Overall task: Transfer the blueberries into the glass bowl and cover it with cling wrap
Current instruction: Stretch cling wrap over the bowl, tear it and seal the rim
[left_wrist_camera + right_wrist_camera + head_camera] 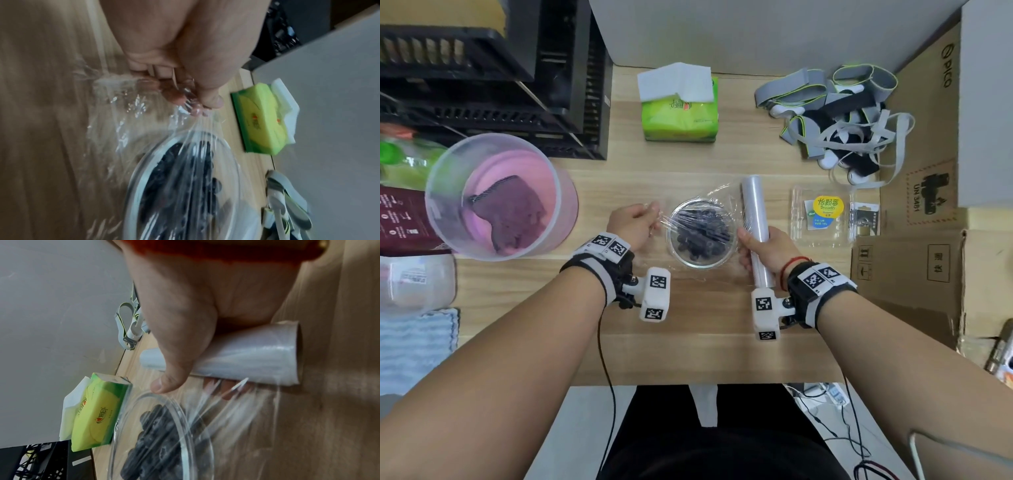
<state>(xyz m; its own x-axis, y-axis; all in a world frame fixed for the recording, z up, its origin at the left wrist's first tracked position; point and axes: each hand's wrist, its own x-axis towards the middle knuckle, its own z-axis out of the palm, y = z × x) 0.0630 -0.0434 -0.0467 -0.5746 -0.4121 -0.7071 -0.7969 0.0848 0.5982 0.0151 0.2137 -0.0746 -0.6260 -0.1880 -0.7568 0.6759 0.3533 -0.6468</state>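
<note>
A glass bowl (675, 251) of dark blueberries (700, 233) stands mid-table, with a sheet of cling wrap (717, 197) stretched over it. My left hand (635, 222) pinches the sheet's free edge just left of the bowl; the left wrist view shows thumb and fingertips (211, 100) bunching the cling wrap (131, 113) above the bowl (144, 164). My right hand (763, 248) grips the cling wrap roll (755, 205) right of the bowl. In the right wrist view the thumb lies across the roll (246, 356) above the bowl (176, 404) and blueberries (152, 434).
An empty clear blueberry clamshell (822, 216) lies right of the roll. A green tissue pack (679, 109) and a heap of grey straps (839, 116) sit at the back. A translucent tub (500, 195) stands left, black crates (493, 78) behind it, cardboard boxes (914, 267) right.
</note>
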